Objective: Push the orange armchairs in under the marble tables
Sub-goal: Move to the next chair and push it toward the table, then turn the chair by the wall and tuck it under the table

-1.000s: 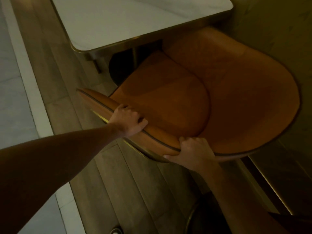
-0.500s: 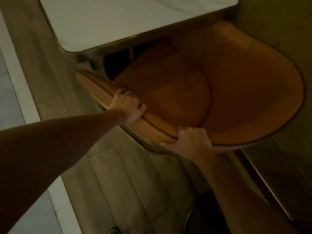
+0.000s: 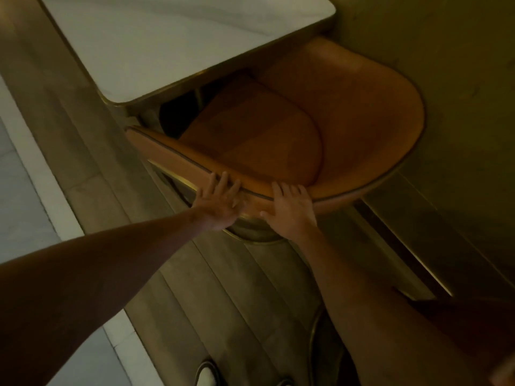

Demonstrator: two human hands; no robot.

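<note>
The left hand (image 3: pixel 220 203) and the right hand (image 3: pixel 291 208) lie flat and open, fingers spread, side by side on the back rim of the orange armchair (image 3: pixel 328 129), pressing and not gripping. The chair sits straight ahead of both hands, its seat front just under the marble table (image 3: pixel 178 43). Both arms reach out nearly straight toward the table, and I think one more push forward would do it.

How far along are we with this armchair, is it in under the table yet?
Partly. The orange armchair has its front tucked under the marble table edge, though most of the seat shows. In hand: left hand and right hand press flat on its backrest. Left: the final push; other chairs aren't visible.
</note>
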